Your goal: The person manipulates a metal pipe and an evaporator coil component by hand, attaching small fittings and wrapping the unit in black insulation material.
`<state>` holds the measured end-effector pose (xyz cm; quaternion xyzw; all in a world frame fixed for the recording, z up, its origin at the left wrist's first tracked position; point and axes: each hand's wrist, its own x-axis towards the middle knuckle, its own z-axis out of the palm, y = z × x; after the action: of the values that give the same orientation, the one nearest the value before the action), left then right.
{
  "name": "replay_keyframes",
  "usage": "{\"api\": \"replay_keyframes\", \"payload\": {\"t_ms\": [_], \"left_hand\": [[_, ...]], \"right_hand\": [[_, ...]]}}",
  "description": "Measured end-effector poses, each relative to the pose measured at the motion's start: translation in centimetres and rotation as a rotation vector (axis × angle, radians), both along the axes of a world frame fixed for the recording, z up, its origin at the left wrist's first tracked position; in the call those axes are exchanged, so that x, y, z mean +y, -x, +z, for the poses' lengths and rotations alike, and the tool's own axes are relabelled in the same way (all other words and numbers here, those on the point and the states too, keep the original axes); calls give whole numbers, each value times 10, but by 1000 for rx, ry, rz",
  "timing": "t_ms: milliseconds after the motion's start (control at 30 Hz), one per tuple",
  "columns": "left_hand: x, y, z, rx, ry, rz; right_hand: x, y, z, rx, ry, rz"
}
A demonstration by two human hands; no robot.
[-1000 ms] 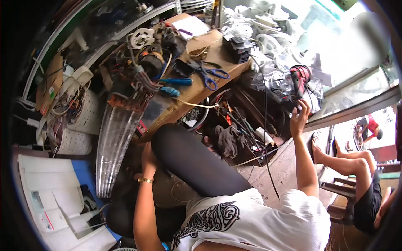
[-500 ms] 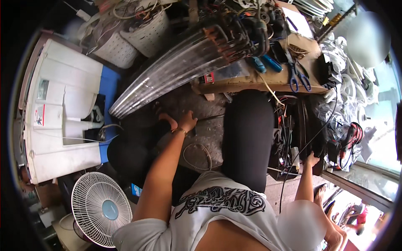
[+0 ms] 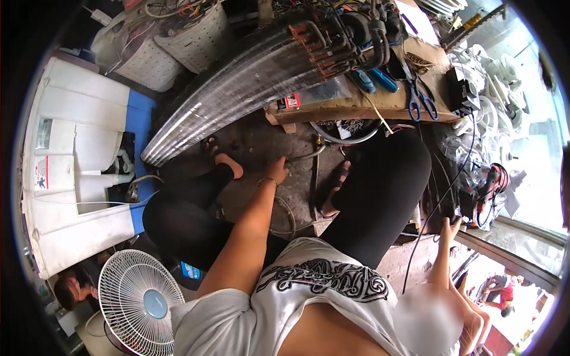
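I sit with my legs in black trousers point(image 3: 386, 184) and sandalled feet on the concrete floor point(image 3: 255, 142). My left hand point(image 3: 277, 171) reaches down between my feet and closes on the end of a grey hose point(image 3: 306, 155) that lies on the floor. My right hand point(image 3: 449, 226) is raised at the right, against a black cable point(image 3: 436, 207) and just below a small black box point(image 3: 467, 202). Its fingers are too small to read. A red and black power tool point(image 3: 493, 181) hangs beside that box.
A long finned coil point(image 3: 237, 89) leans on a wooden bench point(image 3: 380, 104) bearing blue scissors point(image 3: 420, 101), blue-handled tools point(image 3: 371, 80) and copper tubing point(image 3: 332, 41). A white appliance point(image 3: 77, 172) stands left, a white fan point(image 3: 139, 302) lower left. Other people sit lower right and lower left.
The view has swung from the bench down to the floor. My left hand went from beside my knee to the hose on the floor; my right hand stays near the power tool.
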<state>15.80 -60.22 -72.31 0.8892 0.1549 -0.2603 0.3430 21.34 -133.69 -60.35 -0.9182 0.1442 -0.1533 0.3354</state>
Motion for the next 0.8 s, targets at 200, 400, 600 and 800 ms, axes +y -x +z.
{"api": "replay_keyframes", "payload": {"t_ms": [200,400,600,800], "left_hand": [[1,6,-12,-327,161,280],[8,1,33,-426,278,420],[2,17,91,84,999,578],[16,40,61,410,998,739]], "right_hand": [[50,49,144,120,179,20],[92,49,287,256,326,138],[44,75,375,293,355,145],[27,85,446,-12,390,255]]}}
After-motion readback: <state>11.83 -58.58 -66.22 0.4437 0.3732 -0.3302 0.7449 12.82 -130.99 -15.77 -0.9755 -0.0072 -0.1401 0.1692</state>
